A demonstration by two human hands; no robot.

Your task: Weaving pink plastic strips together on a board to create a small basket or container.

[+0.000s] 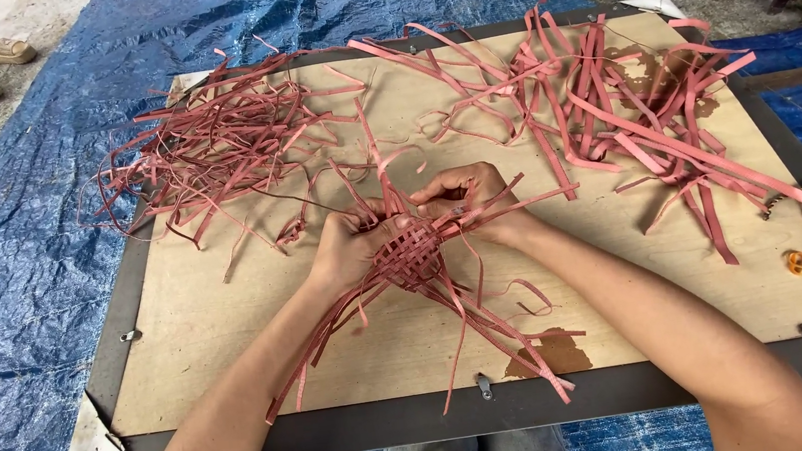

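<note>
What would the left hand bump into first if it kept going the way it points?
Probably the right hand: the left hand points up and to the right across the small woven piece both hold, though depth is hard to judge.

Landmark: woven piece point(411, 254), mid-board. Bare board point(211, 328) open to its left and lower right. Loose strip tails point(494, 331) trail below it toward the near edge. Tangled strip heap point(230, 139) blocks upper left; wider strips point(640, 118) crowd upper right. Narrow bare gap straight above. Orange ring point(797, 261) far right
</note>
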